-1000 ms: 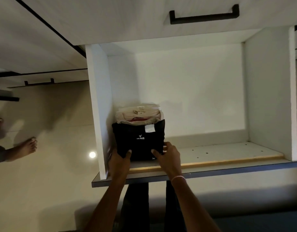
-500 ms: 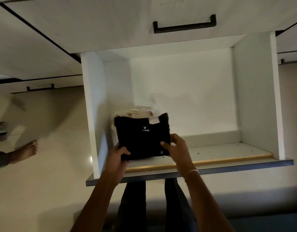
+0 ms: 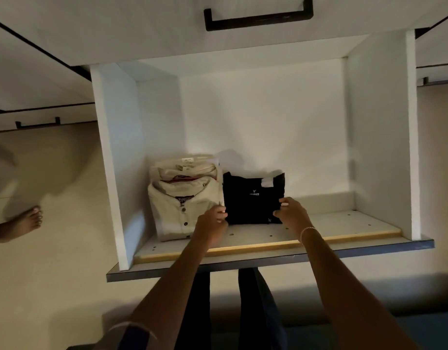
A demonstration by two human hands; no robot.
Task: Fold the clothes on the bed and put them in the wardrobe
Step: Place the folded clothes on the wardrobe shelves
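A folded black shirt (image 3: 253, 198) with a small white logo and tag lies on the white wardrobe shelf (image 3: 344, 227), just right of a stack of folded cream shirts (image 3: 182, 198). My left hand (image 3: 212, 221) grips the black shirt's near left corner, fingers curled. At its near right corner my right hand (image 3: 291, 212), with a thin bracelet on the wrist, pinches the edge. The black shirt touches the cream stack's right side.
The open compartment has white side walls (image 3: 116, 152) and a back panel. A closed door with a black handle (image 3: 258, 17) sits above it. Another person's bare foot (image 3: 23, 223) stands on the floor at far left. My dark trouser legs show below the shelf.
The black shirt was lifted off the top of the cream stack, carried right and set on the shelf beside it. Both hands moved right with it.
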